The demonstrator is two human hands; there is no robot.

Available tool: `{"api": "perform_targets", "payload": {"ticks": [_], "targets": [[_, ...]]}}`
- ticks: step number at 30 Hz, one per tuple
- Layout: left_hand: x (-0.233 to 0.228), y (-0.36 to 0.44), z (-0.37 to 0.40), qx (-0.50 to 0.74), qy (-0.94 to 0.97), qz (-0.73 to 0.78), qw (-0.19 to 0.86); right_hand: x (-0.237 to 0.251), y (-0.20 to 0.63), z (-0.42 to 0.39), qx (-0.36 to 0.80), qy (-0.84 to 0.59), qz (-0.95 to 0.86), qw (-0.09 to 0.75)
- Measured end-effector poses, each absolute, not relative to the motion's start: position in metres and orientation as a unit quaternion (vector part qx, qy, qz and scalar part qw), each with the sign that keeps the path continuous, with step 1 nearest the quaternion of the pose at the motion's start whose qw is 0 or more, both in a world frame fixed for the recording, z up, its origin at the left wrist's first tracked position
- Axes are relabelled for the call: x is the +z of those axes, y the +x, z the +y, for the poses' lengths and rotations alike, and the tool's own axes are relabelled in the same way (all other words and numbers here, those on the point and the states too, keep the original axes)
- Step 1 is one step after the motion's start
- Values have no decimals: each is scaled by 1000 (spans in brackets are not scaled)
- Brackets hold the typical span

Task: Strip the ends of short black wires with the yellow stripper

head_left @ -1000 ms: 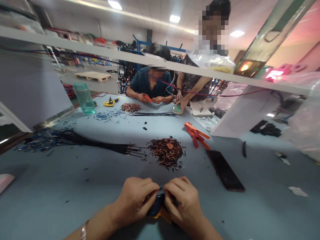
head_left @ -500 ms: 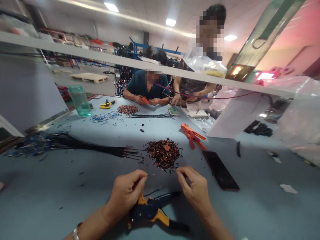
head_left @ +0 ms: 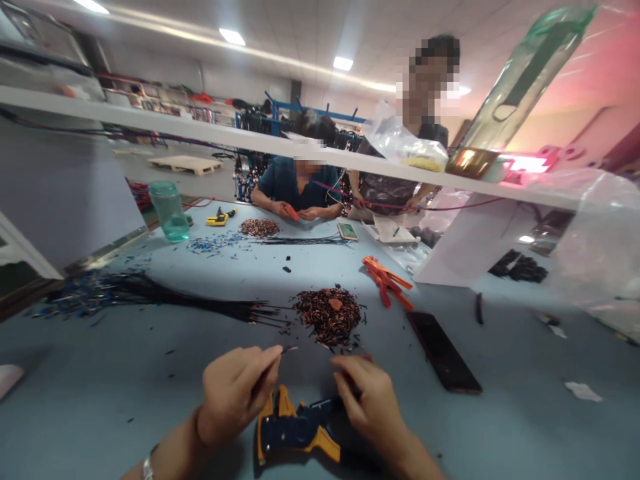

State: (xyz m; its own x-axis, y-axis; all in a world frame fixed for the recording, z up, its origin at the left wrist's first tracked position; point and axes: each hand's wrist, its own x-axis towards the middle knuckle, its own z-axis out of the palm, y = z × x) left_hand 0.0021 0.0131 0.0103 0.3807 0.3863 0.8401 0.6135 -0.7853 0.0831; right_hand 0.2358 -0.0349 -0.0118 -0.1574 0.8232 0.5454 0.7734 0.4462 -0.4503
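My left hand (head_left: 243,390) is closed in a pinch on a short dark wire (head_left: 289,349), its pale tip sticking out past the fingertips. Opposite it, my right hand (head_left: 367,393) has its fingers curled in, thumb near the index finger; whatever lies between them is hidden. Below and between both hands, a blue and yellow wire stripper (head_left: 287,433) lies on the table, its handle end partly behind my right forearm. Just beyond my hands is a heap of copper and black wire scraps (head_left: 325,327). A bundle of black wires (head_left: 200,303) stretches left from it.
Orange-red pliers (head_left: 387,280) and a dark phone (head_left: 444,353) lie to the right. Further back are a green bottle (head_left: 169,210), a yellow-handled tool (head_left: 220,217) and a second scrap heap (head_left: 260,228). Two people work across the table. A white shelf bar (head_left: 240,137) spans overhead.
Both hands have come slightly lower in view, the right one also moving left toward the left hand. The wire tip in my left hand now shows more clearly. The view has tilted up a little.
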Motion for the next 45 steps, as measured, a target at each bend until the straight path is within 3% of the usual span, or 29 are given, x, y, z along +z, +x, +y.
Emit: {"api": "perform_targets", "payload": {"ticks": [4, 10, 16, 22, 33, 41, 45], "targets": [[6, 0, 11, -438, -847, -225, 198, -9, 218, -44, 77, -449, -815, 359], [-6, 20, 3, -420, -883, -167, 124, -7, 213, -47, 120, -428, -781, 438], [-6, 28, -2, -392, -904, -164, 51, -9, 212, -46, 89, -418, -788, 444], [-7, 27, 0, -375, -909, -180, 19, -11, 215, -45, 152, -433, -761, 458], [-4, 22, 3, -420, -883, -194, 85, -6, 229, -42, 211, -502, -707, 452], [-7, 12, 11, -433, -852, -267, 122, 0, 251, -38, 286, -581, -631, 427], [-9, 11, 14, -418, -852, -292, 115, 17, 248, -41, 300, -517, -737, 315]]}}
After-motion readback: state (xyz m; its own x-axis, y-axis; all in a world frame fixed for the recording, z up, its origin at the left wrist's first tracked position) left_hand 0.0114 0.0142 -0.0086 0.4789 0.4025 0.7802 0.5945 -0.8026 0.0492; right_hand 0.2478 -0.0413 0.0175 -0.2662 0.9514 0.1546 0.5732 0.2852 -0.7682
